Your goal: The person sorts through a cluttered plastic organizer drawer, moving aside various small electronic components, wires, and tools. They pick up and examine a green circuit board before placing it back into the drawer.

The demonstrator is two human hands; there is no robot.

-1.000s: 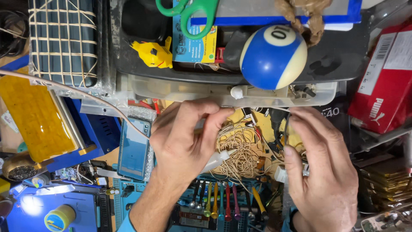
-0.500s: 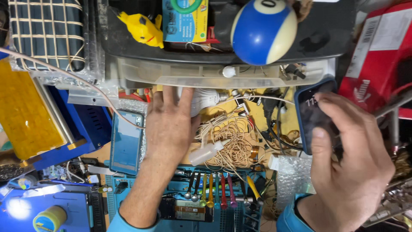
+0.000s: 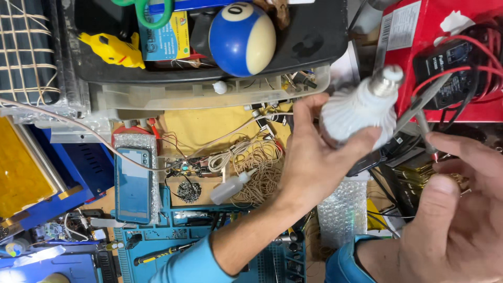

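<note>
Electronics repair workshop, screwdrivers [image 3: 157, 255], loose wires [image 3: 220, 157]

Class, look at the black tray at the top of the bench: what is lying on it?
On the black tray sit a blue-and-cream billiard ball, a yellow toy, green-handled scissors and a printed card. Whatever lies beneath the ball and card is covered.

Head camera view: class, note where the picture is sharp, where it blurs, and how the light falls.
Head view: bright, even light with faint shadows; a soft highlight sits on the glossy blue-and-cream billiard ball; the white ribbed lamp bulb in the left hand is sharp; the right hand, close to the lens, looks large and slightly soft.
</note>
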